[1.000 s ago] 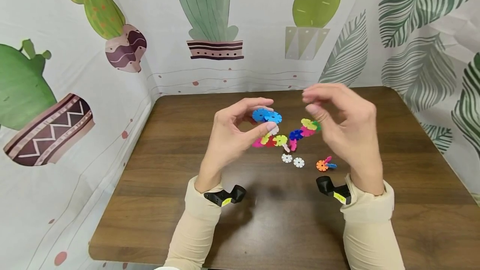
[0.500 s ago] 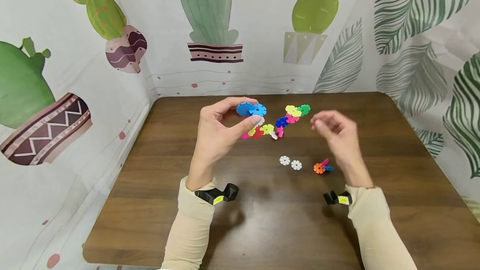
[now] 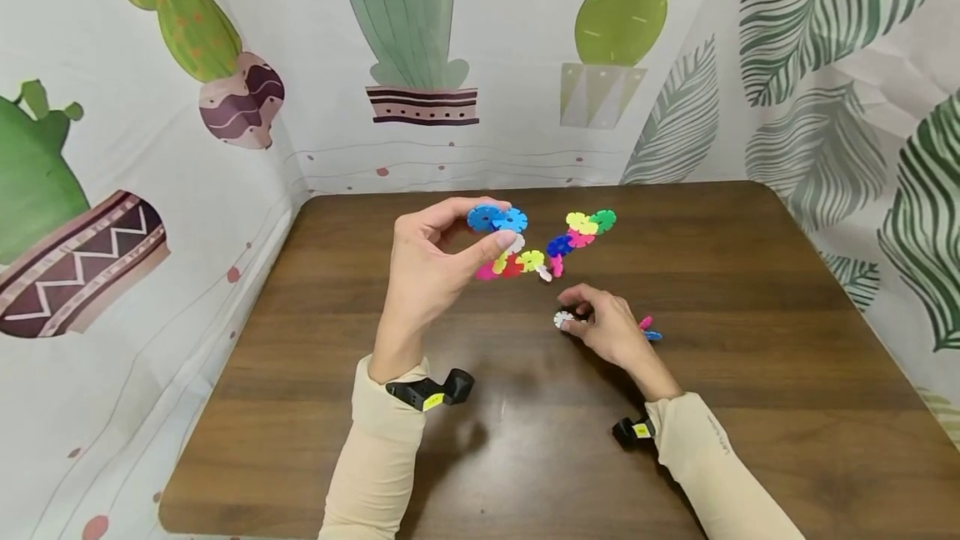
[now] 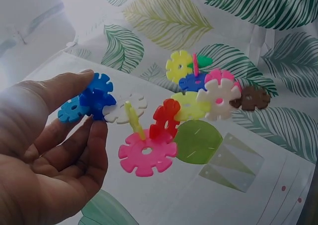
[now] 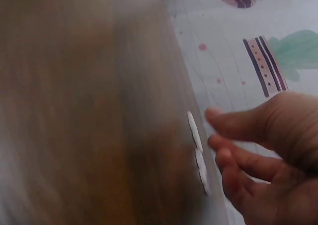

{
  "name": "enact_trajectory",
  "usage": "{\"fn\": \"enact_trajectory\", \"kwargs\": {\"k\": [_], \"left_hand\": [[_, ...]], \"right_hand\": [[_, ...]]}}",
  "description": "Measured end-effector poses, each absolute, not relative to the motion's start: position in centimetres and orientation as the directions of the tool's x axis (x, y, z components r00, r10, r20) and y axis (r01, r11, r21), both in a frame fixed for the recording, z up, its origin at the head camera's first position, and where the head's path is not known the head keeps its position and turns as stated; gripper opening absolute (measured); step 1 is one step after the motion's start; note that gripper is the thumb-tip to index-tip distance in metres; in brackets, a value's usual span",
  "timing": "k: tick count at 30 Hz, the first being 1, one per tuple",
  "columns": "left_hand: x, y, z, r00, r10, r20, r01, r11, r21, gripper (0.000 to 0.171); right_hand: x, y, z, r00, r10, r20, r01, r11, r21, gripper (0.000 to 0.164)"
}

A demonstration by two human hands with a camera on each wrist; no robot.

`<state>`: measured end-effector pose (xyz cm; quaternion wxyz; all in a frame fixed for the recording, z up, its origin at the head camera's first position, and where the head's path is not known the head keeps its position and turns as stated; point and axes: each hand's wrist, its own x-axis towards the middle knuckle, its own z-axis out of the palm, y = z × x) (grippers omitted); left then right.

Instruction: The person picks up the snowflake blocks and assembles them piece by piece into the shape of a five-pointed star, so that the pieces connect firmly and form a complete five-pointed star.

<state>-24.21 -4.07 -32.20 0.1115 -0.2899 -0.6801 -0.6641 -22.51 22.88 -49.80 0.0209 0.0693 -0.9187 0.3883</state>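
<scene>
My left hand (image 3: 431,265) pinches the blue discs (image 4: 98,100) at one end of a linked chain of notched plastic discs, held up above the table. The chain runs through white, yellow, pink (image 4: 147,153) and red discs to a dark blue disc (image 3: 559,246) and a green disc (image 3: 602,222) on the right. A brown disc (image 4: 253,98) shows in the left wrist view. My right hand (image 3: 611,332) is low over the table with its fingers bent and thumb apart, right at two loose white discs (image 5: 198,150). In the head view it partly covers them.
A small joined piece with pink and blue discs (image 3: 652,336) lies just right of my right hand; its orange disc is hidden. The brown wooden table (image 3: 750,457) meets a printed cloth backdrop (image 3: 517,107) at its far edge.
My right hand has moved away from the chain, down and left to the white discs. The left hand has shifted left with the chain, still holding its blue end.
</scene>
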Motion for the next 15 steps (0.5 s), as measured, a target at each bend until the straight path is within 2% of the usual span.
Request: {"fn": "enact_trajectory", "kwargs": {"k": [3, 7, 11, 15], "left_hand": [[-24.2, -4.1, -32.2, -0.805, 0.245, 0.541, 0.546, -0.052, 0.836, 0.028], [-24.2, -4.2, -32.2, -0.807, 0.245, 0.537, 0.541, -0.057, 0.839, 0.029], [-24.1, -4.2, -32.1, -0.809, 0.243, 0.535, 0.534, -0.074, 0.842, 0.029], [-24.1, -4.2, -32.0, -0.809, 0.239, 0.537, 0.529, -0.101, 0.842, 0.030]], "right_hand": [[-22.5, 22.4, -50.1, -0.983, -0.143, 0.117, -0.185, 0.736, -0.651, 0.036], [-22.4, 22.1, -50.2, -0.976, -0.171, 0.135, -0.217, 0.746, -0.630, 0.034], [-22.3, 22.2, -49.9, -0.975, -0.163, 0.152, -0.222, 0.718, -0.660, 0.031], [-22.3, 22.8, -48.6, -0.972, -0.083, 0.220, -0.219, 0.662, -0.717, 0.025]]}}
